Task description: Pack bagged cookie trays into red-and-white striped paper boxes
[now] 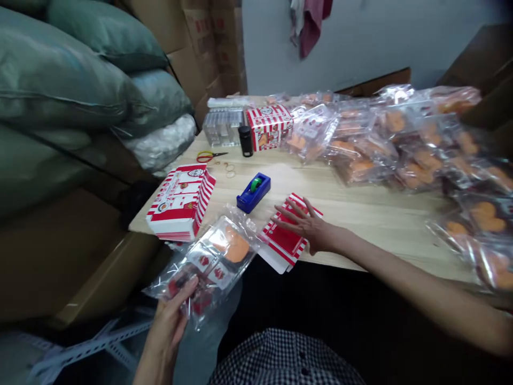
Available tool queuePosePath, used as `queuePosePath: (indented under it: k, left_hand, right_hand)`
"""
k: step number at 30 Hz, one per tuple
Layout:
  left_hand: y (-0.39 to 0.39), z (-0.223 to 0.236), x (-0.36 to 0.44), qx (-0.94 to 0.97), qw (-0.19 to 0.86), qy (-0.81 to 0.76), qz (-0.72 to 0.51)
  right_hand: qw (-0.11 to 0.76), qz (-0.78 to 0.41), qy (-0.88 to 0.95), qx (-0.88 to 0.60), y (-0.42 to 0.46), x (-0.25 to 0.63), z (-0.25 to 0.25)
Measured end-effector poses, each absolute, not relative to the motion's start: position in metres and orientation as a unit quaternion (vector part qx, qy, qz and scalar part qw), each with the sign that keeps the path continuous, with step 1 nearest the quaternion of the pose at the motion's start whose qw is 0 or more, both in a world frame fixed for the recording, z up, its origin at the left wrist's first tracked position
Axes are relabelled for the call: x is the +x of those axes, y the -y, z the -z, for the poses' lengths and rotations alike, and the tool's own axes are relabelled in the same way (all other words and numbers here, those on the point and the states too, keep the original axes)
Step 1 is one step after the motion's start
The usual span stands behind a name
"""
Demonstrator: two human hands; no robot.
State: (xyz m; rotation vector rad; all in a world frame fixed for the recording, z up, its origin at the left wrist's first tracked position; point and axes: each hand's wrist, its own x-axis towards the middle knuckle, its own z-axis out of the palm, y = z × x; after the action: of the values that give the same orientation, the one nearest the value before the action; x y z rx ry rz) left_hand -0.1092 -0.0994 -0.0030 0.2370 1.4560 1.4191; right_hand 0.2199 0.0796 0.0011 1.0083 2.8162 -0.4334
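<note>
One clear plastic bag of orange rounded pieces and small printed cards (218, 251) was grasped in your left hand (173, 315), at the front edge of the pale wooden table (340, 208). Your right hand (310, 230) was spread, gripping nothing, over a flat red-and-white striped carton (282, 240); whether it pressed down could not be told. Filling looked done for the heap of clear plastic bags (360, 144), while only one upright red-and-white striped box (272, 128) stood formed, leaving the stacked flat red-and-white cartons (176, 200) apparently unfolded
</note>
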Motion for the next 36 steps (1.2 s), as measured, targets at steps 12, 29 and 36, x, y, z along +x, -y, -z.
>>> queuePosePath:
  k: [12,29,36]
  left_hand:
    - [0.110,0.039,-0.081,0.060,0.562,-0.621,-0.542]
    - [0.026,0.044,-0.100,0.262,0.747,-0.520,-0.322]
    - [-0.002,0.048,-0.040,0.325,0.707,-0.513,-0.363]
  right_hand:
    - [0.027,0.167,-0.928,0.333,-0.076,0.217,0.042]
    - [-0.007,0.189,-0.917,0.351,-0.057,0.225,0.050]
    - [-0.040,0.181,-0.916,0.355,-0.052,0.221,0.048]
